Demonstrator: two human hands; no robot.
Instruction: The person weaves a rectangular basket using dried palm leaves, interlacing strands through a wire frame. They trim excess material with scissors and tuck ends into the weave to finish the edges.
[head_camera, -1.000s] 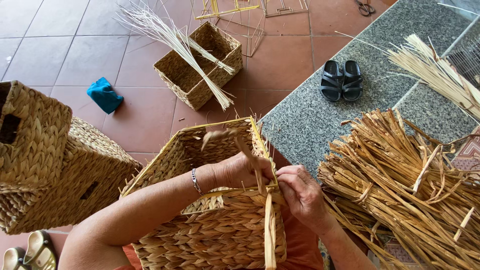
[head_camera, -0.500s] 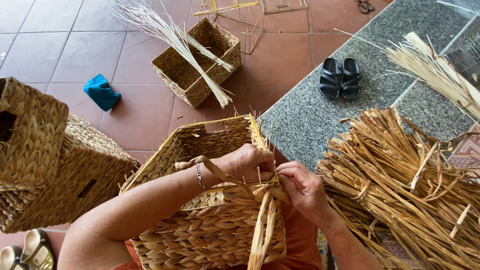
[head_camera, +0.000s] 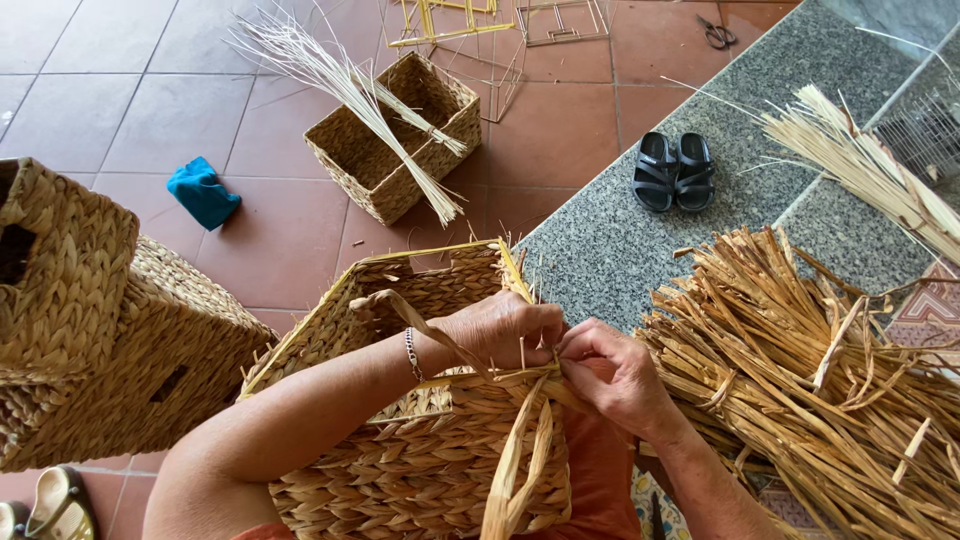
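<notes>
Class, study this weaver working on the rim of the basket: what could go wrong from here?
1. Both the left hand and right hand pinch strands at the basket rim; a slip might loosen the weave.
2. Stiff ends stick up beside the fingers and could prick them.
3. The loose strand hanging down might snag.

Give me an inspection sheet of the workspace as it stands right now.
Surface: red-brown tiled floor beside a grey speckled stone ledge.
Job's things: unfinished rectangular woven straw basket on the lap; flat tan weaving strands hang from its rim.
Clutter: heap of dried tan reed strips; open woven basket with pale straw bundle; stacked finished woven baskets; blue cloth; black sandals; scissors; wire frames.
Hands: left hand and right hand both pinch strands at the basket rim.
Cables: nothing seen.
Surroundings: another straw bundle on the ledge.
</notes>
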